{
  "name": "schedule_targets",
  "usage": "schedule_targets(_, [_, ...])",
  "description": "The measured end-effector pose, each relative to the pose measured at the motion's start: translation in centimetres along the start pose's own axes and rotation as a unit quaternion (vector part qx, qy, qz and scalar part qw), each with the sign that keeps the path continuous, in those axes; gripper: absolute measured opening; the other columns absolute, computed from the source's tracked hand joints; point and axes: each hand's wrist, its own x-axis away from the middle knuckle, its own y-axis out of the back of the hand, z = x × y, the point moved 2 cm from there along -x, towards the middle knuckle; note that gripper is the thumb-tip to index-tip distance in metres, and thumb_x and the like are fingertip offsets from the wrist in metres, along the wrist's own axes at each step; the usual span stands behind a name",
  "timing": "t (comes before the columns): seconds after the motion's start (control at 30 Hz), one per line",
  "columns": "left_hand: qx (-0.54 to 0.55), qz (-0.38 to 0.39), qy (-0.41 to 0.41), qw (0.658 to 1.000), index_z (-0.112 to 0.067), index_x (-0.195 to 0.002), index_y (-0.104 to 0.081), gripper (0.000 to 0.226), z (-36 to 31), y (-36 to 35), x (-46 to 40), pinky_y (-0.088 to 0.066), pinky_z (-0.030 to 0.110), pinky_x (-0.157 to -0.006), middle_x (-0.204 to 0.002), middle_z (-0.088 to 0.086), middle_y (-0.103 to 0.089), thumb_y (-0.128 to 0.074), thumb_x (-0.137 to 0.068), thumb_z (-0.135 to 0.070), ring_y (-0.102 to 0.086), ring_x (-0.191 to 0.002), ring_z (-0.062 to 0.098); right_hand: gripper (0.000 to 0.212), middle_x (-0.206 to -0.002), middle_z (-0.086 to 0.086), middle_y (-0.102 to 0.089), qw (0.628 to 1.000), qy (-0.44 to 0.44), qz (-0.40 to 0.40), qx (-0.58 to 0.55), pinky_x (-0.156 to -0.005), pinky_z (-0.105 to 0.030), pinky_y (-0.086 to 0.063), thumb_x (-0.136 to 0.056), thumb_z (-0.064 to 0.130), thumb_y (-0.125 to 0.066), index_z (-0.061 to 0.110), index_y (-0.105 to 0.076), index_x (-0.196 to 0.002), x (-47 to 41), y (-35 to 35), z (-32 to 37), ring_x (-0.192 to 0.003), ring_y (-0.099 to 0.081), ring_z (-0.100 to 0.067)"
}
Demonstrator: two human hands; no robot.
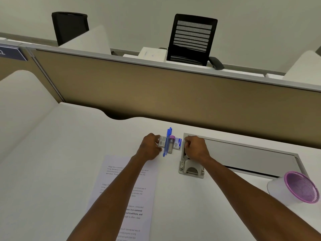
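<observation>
— So, what is the left hand [150, 146] doing?
— Pinching the small barcoded box [162, 141] on the desk [69, 153], just beside the blue pens [167, 141].
— And the right hand [196, 147]?
— Fingers curled at the far end of the hole punch [191, 169]; I cannot tell whether they grip it.

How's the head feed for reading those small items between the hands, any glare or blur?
Head view: even, soft light, no glare; fisheye bends the partition; the small box in the left hand and the blue pens are soft, labels unreadable.
</observation>
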Motion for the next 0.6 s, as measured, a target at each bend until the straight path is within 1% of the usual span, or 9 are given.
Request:
schedule_targets(0.07, [-0.002, 0.004, 0.002, 1.0, -0.014, -0.101, -0.064, 0.02, 0.0, -0.1, -0.2, -0.035, 0.008, -0.063, -0.101, 0.007, -0.064, -0.071, -0.087, -0.026, -0.055, -0.083, 0.012, 0.015, -0.101, -0.01, -0.071, 1.0, 0.02, 0.013, 0.001, -0.082, -0.033, -0.055, -0.089, 0.01, -0.06, 0.007, -0.072, -0.098, 0.0, -0.2, 0.3, -0.092, -0.066, -0.025])
schedule_targets(0.1, [-0.004, 0.005, 0.002, 1.0, -0.014, -0.1, -0.064, 0.019, 0.0, 0.0, -0.2, -0.035, 0.009, -0.063, -0.101, 0.007, -0.064, -0.07, -0.087, -0.026, -0.055, -0.083, 0.012, 0.016, -0.101, -0.011, -0.071, 0.999, 0.026, 0.02, 0.003, -0.082, -0.033, -0.055, -0.089, 0.01, -0.06, 0.007, -0.072, -0.099, 0.0, -0.4, 0.5, -0.092, -0.066, -0.025])
schedule_targets(0.2, [-0.004, 0.003, -0.003, 1.0, -0.013, -0.098, -0.064, 0.015, -0.3, -0.1, -0.3, -0.036, 0.01, -0.063, -0.1, 0.007, -0.065, -0.068, -0.088, -0.024, -0.055, -0.082, 0.013, 0.011, -0.093, -0.013, -0.07, 0.999, 0.024, 0.037, 0.009, -0.072, -0.028, -0.049, -0.086, 0.007, -0.061, 0.005, -0.071, -0.09, -0.4, -1.0, 0.7, -0.086, -0.065, -0.025])
schedule_targets(0.27, [-0.004, 0.005, -0.006, 1.0, -0.013, -0.097, -0.064, 0.013, -0.5, -0.3, -0.4, -0.036, 0.01, -0.063, -0.099, 0.008, -0.065, -0.067, -0.089, -0.023, -0.055, -0.082, 0.013, 0.011, -0.091, -0.014, -0.07, 0.999, 0.012, 0.033, 0.01, -0.07, -0.027, -0.047, -0.085, 0.005, -0.061, 0.004, -0.071, -0.089, -0.6, -1.1, 0.8, -0.084, -0.064, -0.025])
schedule_targets(0.33, [0.003, 0.001, -0.01, 1.0, -0.013, -0.097, -0.065, 0.013, -0.7, -0.4, -0.5, -0.035, 0.009, -0.063, -0.099, 0.009, -0.065, -0.067, -0.088, -0.022, -0.055, -0.082, 0.013, 0.013, -0.092, -0.013, -0.071, 1.0, 0.006, 0.018, 0.006, -0.073, -0.029, -0.05, -0.083, 0.004, -0.062, 0.005, -0.072, -0.092, -0.9, -0.9, 0.7, -0.086, -0.064, -0.026])
schedule_targets(0.4, [0.01, 0.0, -0.008, 1.0, -0.012, -0.099, -0.065, 0.014, -0.8, -0.5, -0.7, -0.036, 0.01, -0.064, -0.1, 0.009, -0.065, -0.068, -0.088, -0.021, -0.058, -0.086, 0.016, 0.017, -0.095, -0.012, -0.071, 1.0, 0.0, 0.006, 0.003, -0.078, -0.031, -0.053, -0.083, 0.004, -0.064, 0.008, -0.071, -0.098, -1.1, -0.7, 0.5, -0.089, -0.065, -0.027])
schedule_targets(0.47, [0.019, 0.003, 0.003, 1.0, -0.013, -0.112, -0.065, 0.027, -0.7, -0.8, -0.8, -0.042, 0.011, -0.073, -0.108, 0.009, -0.064, -0.071, -0.087, -0.021, -0.062, -0.1, 0.021, 0.021, -0.098, -0.012, -0.071, 1.0, 0.003, 0.001, 0.005, -0.078, -0.03, -0.052, -0.082, 0.006, -0.064, 0.01, -0.069, -0.102, -1.2, -0.7, 0.1, -0.092, -0.065, -0.028])
schedule_targets(0.53, [0.03, 0.006, 0.032, 0.999, -0.012, -0.132, -0.056, 0.051, -0.6, -0.7, -0.8, -0.047, 0.018, -0.085, -0.119, 0.009, -0.06, -0.074, -0.085, -0.022, -0.06, -0.113, 0.022, 0.028, -0.101, -0.012, -0.071, 1.0, -0.004, -0.016, -0.011, -0.08, -0.03, -0.051, -0.084, 0.008, -0.063, 0.011, -0.066, -0.111, -1.1, -0.6, -0.4, -0.096, -0.066, -0.029])
schedule_targets(0.6, [0.022, 0.006, 0.048, 0.999, -0.013, -0.141, -0.047, 0.065, -0.3, -0.4, -0.8, -0.048, 0.023, -0.091, -0.124, 0.009, -0.057, -0.076, -0.084, -0.025, -0.057, -0.115, 0.021, 0.03, -0.104, -0.011, -0.072, 0.998, -0.016, -0.042, -0.032, -0.085, -0.033, -0.053, -0.086, 0.011, -0.061, 0.012, -0.065, -0.116, -1.1, -0.2, -0.8, -0.097, -0.066, -0.029])
